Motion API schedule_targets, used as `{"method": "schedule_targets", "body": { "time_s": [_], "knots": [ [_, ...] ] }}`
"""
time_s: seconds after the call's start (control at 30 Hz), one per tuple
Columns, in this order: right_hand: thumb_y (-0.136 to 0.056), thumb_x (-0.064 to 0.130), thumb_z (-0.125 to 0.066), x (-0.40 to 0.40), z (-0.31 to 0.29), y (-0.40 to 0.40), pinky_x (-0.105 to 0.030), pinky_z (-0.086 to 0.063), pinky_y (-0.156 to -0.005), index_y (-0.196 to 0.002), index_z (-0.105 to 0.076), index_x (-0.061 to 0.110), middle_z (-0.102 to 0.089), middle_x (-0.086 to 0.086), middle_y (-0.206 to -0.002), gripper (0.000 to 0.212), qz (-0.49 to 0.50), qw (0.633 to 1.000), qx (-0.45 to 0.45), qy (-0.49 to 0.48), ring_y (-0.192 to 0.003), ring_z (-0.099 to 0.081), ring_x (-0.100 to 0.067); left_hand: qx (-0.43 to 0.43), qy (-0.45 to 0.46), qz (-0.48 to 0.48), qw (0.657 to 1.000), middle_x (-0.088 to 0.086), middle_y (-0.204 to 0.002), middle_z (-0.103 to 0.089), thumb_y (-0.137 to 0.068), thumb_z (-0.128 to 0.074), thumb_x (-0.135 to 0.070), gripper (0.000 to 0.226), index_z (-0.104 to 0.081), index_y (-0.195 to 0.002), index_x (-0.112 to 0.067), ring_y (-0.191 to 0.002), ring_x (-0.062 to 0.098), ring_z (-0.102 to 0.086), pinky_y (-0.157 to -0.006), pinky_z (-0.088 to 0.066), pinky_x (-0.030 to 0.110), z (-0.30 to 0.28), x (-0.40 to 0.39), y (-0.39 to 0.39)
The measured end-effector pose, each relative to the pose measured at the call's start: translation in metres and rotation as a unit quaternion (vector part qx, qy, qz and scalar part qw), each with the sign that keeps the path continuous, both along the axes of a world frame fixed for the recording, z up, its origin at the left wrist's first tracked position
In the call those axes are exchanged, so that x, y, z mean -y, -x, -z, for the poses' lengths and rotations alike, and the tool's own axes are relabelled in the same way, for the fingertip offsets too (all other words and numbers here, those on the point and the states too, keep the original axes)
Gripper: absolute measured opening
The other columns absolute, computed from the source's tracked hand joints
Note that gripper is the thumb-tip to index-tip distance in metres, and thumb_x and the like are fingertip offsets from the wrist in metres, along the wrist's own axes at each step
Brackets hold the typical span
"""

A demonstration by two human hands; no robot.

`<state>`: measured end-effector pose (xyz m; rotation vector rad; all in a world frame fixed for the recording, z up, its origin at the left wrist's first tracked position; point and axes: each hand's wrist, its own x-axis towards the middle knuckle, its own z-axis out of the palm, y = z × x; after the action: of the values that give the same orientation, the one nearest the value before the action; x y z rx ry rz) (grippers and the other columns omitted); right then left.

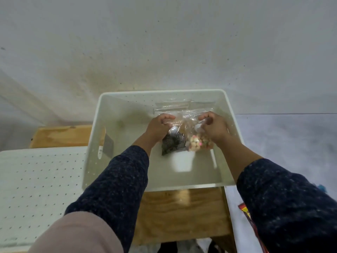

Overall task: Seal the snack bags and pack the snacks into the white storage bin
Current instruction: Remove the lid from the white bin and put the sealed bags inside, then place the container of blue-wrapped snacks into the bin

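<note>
The white storage bin [125, 106] stands on a wooden stand, straight ahead of me. Both of my hands reach down inside it. My left hand [158, 126] grips a clear zip bag of dark swirl-patterned snacks [174, 143]. My right hand [214, 126] grips a second clear zip bag of pale and pink snacks [198, 143]. The two bags hang side by side, touching, at the bin's right half. Their zip tops [182, 108] stick up above my fingers against the far wall. I cannot tell whether the zips are closed.
The wooden stand [178, 216] carries the bin. A white perforated lid or panel [36, 179] lies to the left. A red snack wrapper [246, 212] shows at the right on a white surface. A stained white wall rises behind.
</note>
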<state>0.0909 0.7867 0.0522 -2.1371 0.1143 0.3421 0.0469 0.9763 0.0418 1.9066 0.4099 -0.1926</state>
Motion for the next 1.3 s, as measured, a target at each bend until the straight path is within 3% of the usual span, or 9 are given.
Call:
{"method": "schedule_targets", "body": {
  "time_s": [0.1, 0.17, 0.23, 0.3, 0.37, 0.53, 0.77, 1.0, 1.3],
  "knots": [
    [-0.078, -0.014, -0.048, -0.005, -0.005, -0.003, -0.006, -0.037, -0.042, -0.090, -0.067, 0.014, -0.064, -0.013, -0.099, 0.036, -0.015, 0.998, 0.030, 0.053, -0.072, -0.055, -0.021, 0.001, -0.042, 0.027, 0.999, 0.003, -0.130, -0.058, -0.087, -0.059, -0.006, 0.029, -0.065, -0.110, -0.023, -0.114, 0.026, -0.056, -0.093, -0.043, 0.030, -0.005, -0.003, -0.003],
    [-0.080, -0.007, -0.052, -0.007, -0.011, -0.005, -0.007, -0.038, -0.064, -0.105, -0.065, 0.014, -0.052, -0.015, -0.126, 0.035, -0.038, 0.992, 0.040, 0.113, -0.101, -0.055, -0.026, 0.019, -0.080, 0.047, 0.996, 0.001, -0.133, -0.056, -0.086, -0.062, -0.007, 0.030, -0.065, -0.112, -0.022, -0.123, 0.021, -0.051, -0.101, -0.038, 0.028, -0.013, -0.004, -0.006],
    [-0.083, 0.002, -0.060, -0.008, -0.025, -0.007, -0.019, -0.039, -0.088, -0.121, -0.058, 0.018, -0.036, -0.011, -0.141, 0.041, -0.056, 0.982, 0.038, 0.177, -0.123, -0.046, -0.027, 0.048, -0.113, 0.061, 0.991, 0.003, -0.130, -0.059, -0.084, -0.063, -0.007, 0.031, -0.065, -0.113, -0.017, -0.121, 0.021, -0.052, -0.106, -0.039, 0.037, -0.025, -0.004, -0.008],
    [-0.084, 0.002, -0.058, -0.006, -0.042, -0.008, -0.028, -0.039, -0.101, -0.135, -0.046, 0.017, -0.028, -0.009, -0.147, 0.054, -0.086, 0.971, 0.042, 0.221, -0.131, -0.041, -0.028, 0.085, -0.138, 0.064, 0.985, 0.006, -0.126, -0.061, -0.083, -0.065, -0.008, 0.030, -0.066, -0.112, -0.014, -0.120, 0.023, -0.053, -0.107, -0.040, 0.040, -0.037, -0.003, -0.011],
    [-0.087, 0.004, -0.053, -0.004, -0.060, -0.009, -0.034, -0.037, -0.106, -0.144, -0.032, 0.012, -0.025, -0.010, -0.150, 0.062, -0.134, 0.953, 0.044, 0.266, -0.134, -0.038, -0.029, 0.090, -0.158, 0.047, 0.982, 0.007, -0.127, -0.059, -0.084, -0.066, -0.011, 0.034, -0.063, -0.117, -0.015, -0.120, 0.024, -0.052, -0.102, -0.038, 0.029, -0.053, 0.000, -0.013],
    [-0.091, 0.017, -0.051, 0.013, -0.102, -0.005, -0.037, -0.040, -0.100, -0.142, -0.032, 0.008, -0.032, -0.009, -0.146, 0.055, -0.191, 0.913, 0.078, 0.351, -0.132, -0.040, -0.028, 0.058, -0.268, 0.034, 0.961, 0.011, -0.135, -0.051, -0.091, -0.059, -0.028, 0.053, -0.042, -0.136, -0.007, -0.125, 0.025, -0.048, -0.102, -0.037, 0.030, -0.099, 0.014, -0.015],
    [-0.093, 0.032, -0.051, 0.064, -0.163, 0.010, -0.038, -0.040, -0.100, -0.140, -0.036, 0.007, -0.037, -0.011, -0.143, 0.055, -0.210, 0.887, 0.140, 0.387, -0.131, -0.040, -0.029, 0.042, -0.453, 0.064, 0.888, 0.015, -0.133, -0.044, -0.094, -0.047, -0.047, 0.058, -0.043, -0.132, -0.004, -0.125, 0.030, -0.044, -0.100, -0.040, 0.040, -0.166, 0.064, 0.004],
    [-0.091, 0.032, -0.051, 0.154, -0.203, 0.039, -0.037, -0.041, -0.097, -0.135, -0.041, 0.004, -0.045, -0.014, -0.136, 0.053, -0.182, 0.894, 0.198, 0.358, -0.125, -0.045, -0.030, 0.081, -0.488, 0.043, 0.868, 0.014, -0.133, -0.045, -0.093, -0.047, -0.046, 0.057, -0.043, -0.132, -0.004, -0.125, 0.029, -0.043, -0.098, -0.041, 0.040, -0.199, 0.146, 0.038],
    [-0.089, 0.035, -0.052, 0.278, -0.207, 0.071, -0.037, -0.044, -0.095, -0.133, -0.044, 0.003, -0.047, -0.014, -0.135, 0.055, -0.116, 0.910, 0.166, 0.361, -0.122, -0.048, -0.031, 0.092, -0.478, 0.100, 0.868, 0.013, -0.132, -0.046, -0.092, -0.048, -0.047, 0.058, -0.045, -0.131, -0.004, -0.122, 0.028, -0.045, -0.098, -0.042, 0.039, -0.201, 0.260, 0.051]
  ]
}}
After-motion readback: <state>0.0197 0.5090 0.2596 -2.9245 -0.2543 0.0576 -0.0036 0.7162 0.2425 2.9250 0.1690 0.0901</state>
